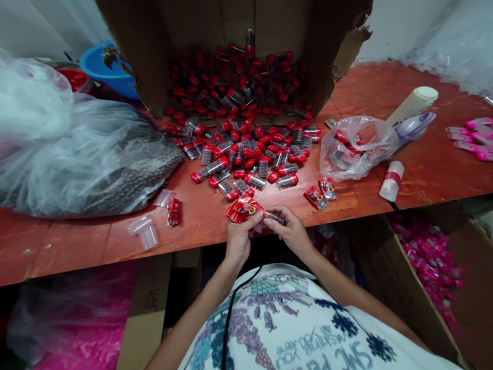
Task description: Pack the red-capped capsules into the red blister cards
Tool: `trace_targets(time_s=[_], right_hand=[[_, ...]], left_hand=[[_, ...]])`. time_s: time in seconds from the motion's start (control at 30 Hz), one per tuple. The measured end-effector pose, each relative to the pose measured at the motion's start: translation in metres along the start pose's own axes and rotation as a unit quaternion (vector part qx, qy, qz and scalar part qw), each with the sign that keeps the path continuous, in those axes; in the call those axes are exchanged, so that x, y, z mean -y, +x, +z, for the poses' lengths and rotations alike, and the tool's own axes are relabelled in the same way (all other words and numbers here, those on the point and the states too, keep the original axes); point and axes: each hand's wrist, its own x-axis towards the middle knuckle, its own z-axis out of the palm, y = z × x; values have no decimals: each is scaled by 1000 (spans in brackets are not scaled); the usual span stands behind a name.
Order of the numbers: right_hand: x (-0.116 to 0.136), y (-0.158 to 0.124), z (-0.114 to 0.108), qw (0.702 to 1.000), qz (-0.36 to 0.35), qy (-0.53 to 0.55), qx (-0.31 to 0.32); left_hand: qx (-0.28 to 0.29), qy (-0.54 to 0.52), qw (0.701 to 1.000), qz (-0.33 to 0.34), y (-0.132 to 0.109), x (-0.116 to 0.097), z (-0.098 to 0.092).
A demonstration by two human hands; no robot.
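Red printed packets (244,209) are pinched in the left hand (238,240), little dark-filled tube (275,216) gripped in the right hand (293,231), basically at the surface (101,240) edge.

There are two hands (238,240) (294,233), two red packets (316,198) to their right, and red-capped tubes (211,169) too many to count.

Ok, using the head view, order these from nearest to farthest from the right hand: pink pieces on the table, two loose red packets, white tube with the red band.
1. Two loose red packets: just right of the right hand, near the table's front edge.
2. White tube: farther right, near the same edge.
3. Pink pieces: farthest right.
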Motion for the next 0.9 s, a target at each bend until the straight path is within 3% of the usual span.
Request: trace_targets(time_s=[0.23,0.33,0.43,0.53,0.77,0.9], right_hand=[[-2,-4,-1,996,-53,-54,-43],[-3,-4,0,998,-19,-13,-54],[-6,-4,4,996,29,54,-64],[-6,-5,7,994,28,60,-82],[3,-4,0,995,46,88,31],[0,-10,4,993,33,112,-14]], left_hand=[[6,1,1000,-16,0,-1,0],[-13,-6,1000,0,-1,-1,0],[4,20,1000,-15,-2,0,0],[19,35,999,-15,-4,0,0],[4,-6,999,-36,1,-10,-6],[19,-2,1000,-17,-2,-9,-3]])
